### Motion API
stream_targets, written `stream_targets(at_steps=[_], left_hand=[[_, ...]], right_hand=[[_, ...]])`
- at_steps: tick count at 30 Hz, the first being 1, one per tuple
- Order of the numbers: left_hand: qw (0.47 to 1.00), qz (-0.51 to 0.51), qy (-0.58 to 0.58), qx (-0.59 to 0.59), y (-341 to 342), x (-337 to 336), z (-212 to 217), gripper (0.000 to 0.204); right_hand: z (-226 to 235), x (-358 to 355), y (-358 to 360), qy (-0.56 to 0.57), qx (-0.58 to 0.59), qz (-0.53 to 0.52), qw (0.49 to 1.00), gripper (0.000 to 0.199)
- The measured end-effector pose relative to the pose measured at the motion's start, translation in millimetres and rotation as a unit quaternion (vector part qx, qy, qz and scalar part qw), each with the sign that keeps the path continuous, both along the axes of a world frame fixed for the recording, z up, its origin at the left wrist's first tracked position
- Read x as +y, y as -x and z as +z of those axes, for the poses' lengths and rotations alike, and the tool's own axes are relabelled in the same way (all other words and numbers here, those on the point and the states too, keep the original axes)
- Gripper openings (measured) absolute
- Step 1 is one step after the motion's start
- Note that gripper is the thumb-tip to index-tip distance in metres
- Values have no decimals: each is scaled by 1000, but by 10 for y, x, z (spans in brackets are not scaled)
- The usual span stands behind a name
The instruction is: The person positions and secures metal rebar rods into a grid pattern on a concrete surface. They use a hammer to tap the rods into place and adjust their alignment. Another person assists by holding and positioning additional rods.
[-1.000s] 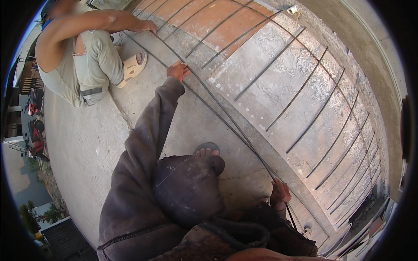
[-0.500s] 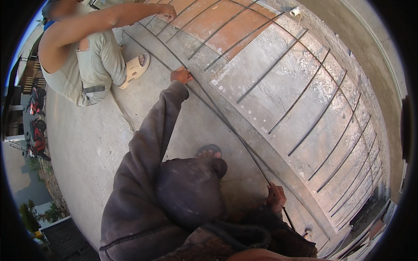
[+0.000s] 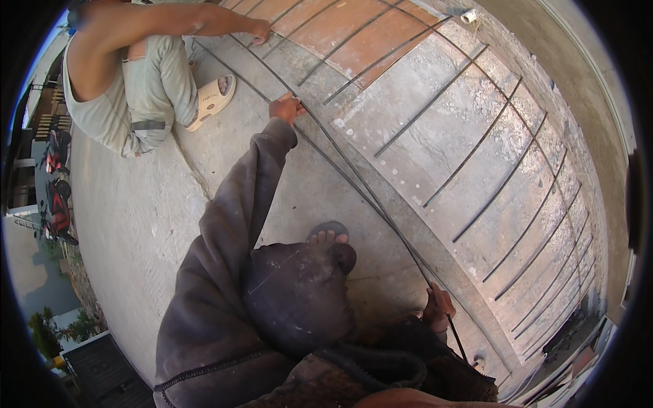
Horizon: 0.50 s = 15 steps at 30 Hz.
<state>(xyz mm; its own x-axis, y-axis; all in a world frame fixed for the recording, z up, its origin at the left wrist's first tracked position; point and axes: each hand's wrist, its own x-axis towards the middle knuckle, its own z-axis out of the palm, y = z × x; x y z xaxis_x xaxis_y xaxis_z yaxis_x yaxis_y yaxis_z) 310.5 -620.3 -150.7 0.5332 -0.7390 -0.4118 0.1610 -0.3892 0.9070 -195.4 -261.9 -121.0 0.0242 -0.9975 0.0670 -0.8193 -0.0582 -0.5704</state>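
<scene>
I crouch over a concrete slab with a grid of steel bars. My left hand (image 3: 286,107), arm stretched forward in a dark sleeve, grips a long thin steel bar (image 3: 360,187) that runs diagonally across the slab. My right hand (image 3: 437,309), close to my knee, is closed on the near end of the same bar. My foot in a sandal (image 3: 328,234) rests just left of the bar. Short cross bars (image 3: 435,105) lie in parallel rows to the right of it.
Another person squats at the upper left, one hand (image 3: 258,30) on the bars, foot in a pale sandal (image 3: 212,102). A concrete wall (image 3: 544,61) edges the slab on the right. Motorbikes (image 3: 54,183) stand far left below the slab edge.
My right hand has slid slightly along the bar's near end. The other person's arm has reached further right over the bars. My left hand keeps its grip.
</scene>
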Motion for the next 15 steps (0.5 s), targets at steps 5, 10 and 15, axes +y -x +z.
stream_targets(at_steps=[5, 10, 15], left_hand=[[1000, -6, 3, 14, -56, 17, 23, 55], [1000, -14, -7, 15, -20, 14, 58, 56], [1000, -12, -8, 7, 5, 16, 58, 57]], right_hand=[[110, -44, -56, 0, -6, -28, 1000, 21], [119, -61, -71, 20, -21, -35, 999, 19], [172, -88, -71, 16, 15, -21, 1000, 18]])
